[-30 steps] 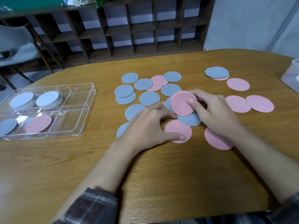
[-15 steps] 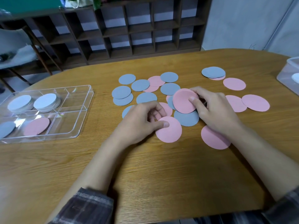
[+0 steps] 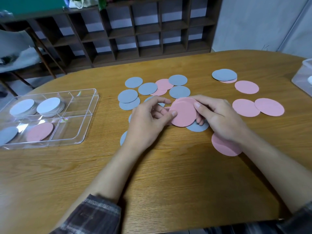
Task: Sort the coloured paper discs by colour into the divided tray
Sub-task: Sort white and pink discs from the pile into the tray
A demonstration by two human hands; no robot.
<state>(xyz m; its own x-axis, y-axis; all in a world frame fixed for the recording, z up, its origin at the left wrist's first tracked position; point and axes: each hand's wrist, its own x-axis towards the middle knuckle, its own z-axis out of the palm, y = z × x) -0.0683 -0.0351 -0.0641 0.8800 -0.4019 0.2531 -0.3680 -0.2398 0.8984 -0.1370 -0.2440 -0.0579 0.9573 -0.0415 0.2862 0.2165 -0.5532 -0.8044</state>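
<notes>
I see the pink discs pinched between the left hand and right hand, both gripping that stack. Grey discs lie beyond the left hand, and the tray sits well off to its left on the table.

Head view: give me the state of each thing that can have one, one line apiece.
divided tray, lidless, partly filled.
pink stack, held between both grips.
left grip, pinches the pink stack's left edge.
right grip, holds the pink stack's right side.
loose grey discs, flat on the table, some overlapping.
loose pink discs, flat on the table, unsorted.
</notes>
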